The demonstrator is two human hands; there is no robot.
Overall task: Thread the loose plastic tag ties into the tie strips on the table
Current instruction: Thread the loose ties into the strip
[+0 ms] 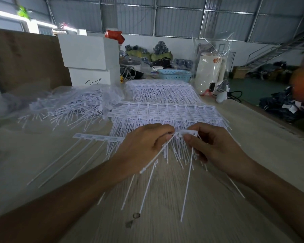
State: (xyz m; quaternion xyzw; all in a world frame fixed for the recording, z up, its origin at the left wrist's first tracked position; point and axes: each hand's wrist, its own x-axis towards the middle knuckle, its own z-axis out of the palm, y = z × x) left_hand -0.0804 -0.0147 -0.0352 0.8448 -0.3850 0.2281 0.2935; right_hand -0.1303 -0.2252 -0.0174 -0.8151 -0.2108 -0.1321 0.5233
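Note:
A white tie strip (98, 138) lies across the wooden table (253, 137), its thin tails trailing toward me. My left hand (144, 142) pinches a loose white tag tie (156, 155) near its upper end; its tail slants down to the left. My right hand (214, 146) pinches the strip's right end tab (189, 132), right beside my left fingertips. Behind my hands lies a stack of tie strips (165, 113), and farther back a second stack (161, 90). A heap of loose ties (72, 107) sits in clear plastic at the left.
White foam boxes (90, 58) stand at the back of the table. A blue basket (175, 75) and a white appliance in a clear bag (210, 72) stand behind the stacks. A small metal ring (136, 215) lies near the front. The table's right edge drops to the floor.

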